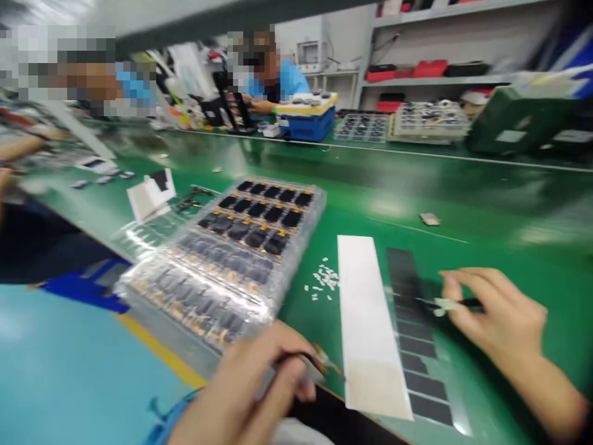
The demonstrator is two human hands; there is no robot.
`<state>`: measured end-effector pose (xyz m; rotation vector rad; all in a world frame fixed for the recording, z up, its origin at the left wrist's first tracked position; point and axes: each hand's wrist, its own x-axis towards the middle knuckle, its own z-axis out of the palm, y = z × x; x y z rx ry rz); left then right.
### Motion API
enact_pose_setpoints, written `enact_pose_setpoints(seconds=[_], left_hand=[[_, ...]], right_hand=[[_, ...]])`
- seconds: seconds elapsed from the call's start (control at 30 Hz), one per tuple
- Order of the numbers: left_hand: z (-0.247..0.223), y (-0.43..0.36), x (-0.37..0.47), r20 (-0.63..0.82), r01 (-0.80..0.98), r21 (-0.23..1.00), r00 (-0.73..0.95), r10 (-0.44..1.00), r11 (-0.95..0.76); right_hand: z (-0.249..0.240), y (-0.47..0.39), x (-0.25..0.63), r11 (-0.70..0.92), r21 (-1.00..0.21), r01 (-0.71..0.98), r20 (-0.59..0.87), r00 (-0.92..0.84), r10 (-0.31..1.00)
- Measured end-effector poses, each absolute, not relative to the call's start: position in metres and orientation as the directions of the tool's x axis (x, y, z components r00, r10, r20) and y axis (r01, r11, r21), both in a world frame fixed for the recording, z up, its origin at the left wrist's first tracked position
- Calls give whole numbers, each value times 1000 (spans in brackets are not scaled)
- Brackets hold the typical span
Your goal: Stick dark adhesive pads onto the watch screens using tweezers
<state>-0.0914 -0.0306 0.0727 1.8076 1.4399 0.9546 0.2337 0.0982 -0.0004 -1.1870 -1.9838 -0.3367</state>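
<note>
My left hand (259, 377), blurred, pinches a small display module (315, 364) by its edge near the table's front. An orange-brown ribbon end sticks out to the right, and my fingers hide much of the part. My right hand (500, 315) is closed around slim dark tweezers (472, 303), with a small whitish piece (445, 305) by the fingertips. It hovers beside a clear sheet of black rectangular stickers (424, 346). Between the hands lies a long white paper strip (368, 309). Small white scraps (327, 278) are scattered left of the strip.
Stacked clear trays (296, 247) of display modules stand at the left. A folded white card (151, 194) lies beyond them. At the back are a blue box (308, 123), parts trays (364, 127) and a green bin (509, 117). Two co-workers sit nearby.
</note>
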Motion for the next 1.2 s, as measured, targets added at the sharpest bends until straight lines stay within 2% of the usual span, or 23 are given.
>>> enact_pose_setpoints(seconds=[0.03, 0.1, 0.13, 0.23, 0.33, 0.43, 0.53, 0.93, 1.1, 1.2], left_hand=[[62, -32, -73, 59, 416, 896, 234, 970, -155], [38, -24, -42, -24, 275, 960, 262, 965, -50], [26, -15, -32, -42, 229, 973, 228, 973, -11], [1, 12, -20, -26, 121, 993, 141, 990, 9], [-7, 21, -23, -3, 40, 999, 163, 987, -4], [-7, 18, -26, -23, 58, 998, 185, 982, 12], [-6, 15, -25, -48, 87, 996, 201, 978, 31], [-2, 15, -25, -28, 328, 943, 213, 977, -45], [-2, 16, -23, -22, 353, 933, 242, 970, -67], [-1, 15, -21, 16, 357, 928, 250, 968, -107]], right_hand=[[3, 89, 224, 598, -134, 790, 750, -314, 582], [11, 68, 199, 662, -138, 737, 733, -373, 568], [14, 58, 186, 712, -230, 664, 710, -386, 589], [16, 36, 157, 743, -368, 559, 634, -434, 640], [9, 33, 147, 733, -364, 574, 613, -445, 653], [-1, 37, 149, 735, -295, 610, 628, -456, 631], [-6, 39, 152, 741, -277, 611, 632, -465, 620], [-6, 31, 148, 692, -355, 628, 582, -431, 690], [-10, 34, 145, 702, -357, 616, 562, -459, 688], [4, 39, 151, 677, -429, 598, 539, -432, 723]])
